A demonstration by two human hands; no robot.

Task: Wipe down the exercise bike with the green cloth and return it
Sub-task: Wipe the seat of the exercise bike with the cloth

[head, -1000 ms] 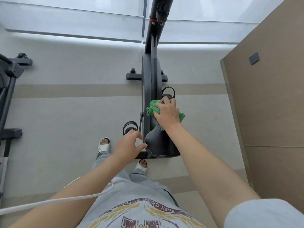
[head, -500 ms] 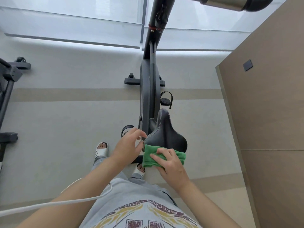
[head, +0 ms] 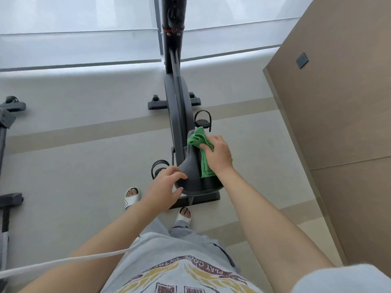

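Head view, looking down on an exercise bike (head: 177,115) standing on a pale floor (head: 74,166). The green cloth (head: 201,144) is pressed onto the black saddle (head: 194,176) by the right hand (head: 218,153), whose fingers are curled over the bunched front of the cloth near the saddle's nose; the rest of the cloth trails back along the saddle's right side. The left hand (head: 165,189) is spread loosely, its fingertips resting against the saddle's left rear edge — apparently to steady it.

Progress, as judged from this view: the wiping is under way and is centred on the saddle. Whether the frame, the pedals (head: 203,121) or the handlebar have been wiped cannot be told, since no surface shows a visible difference. The return of the cloth is not yet done — its resting place is not identifiable in the view.

Hidden or unclear: the handlebar and console are cut off at the top edge, and only the dark upright post (head: 173,22) is seen. The saddle's right flank is covered by the cloth and the right wrist. A second machine (head: 6,123) is cut off at the left edge. A white cable (head: 63,261) crosses the lower left, its ends out of view. Two white sandals (head: 131,195) are seen below the left hand.
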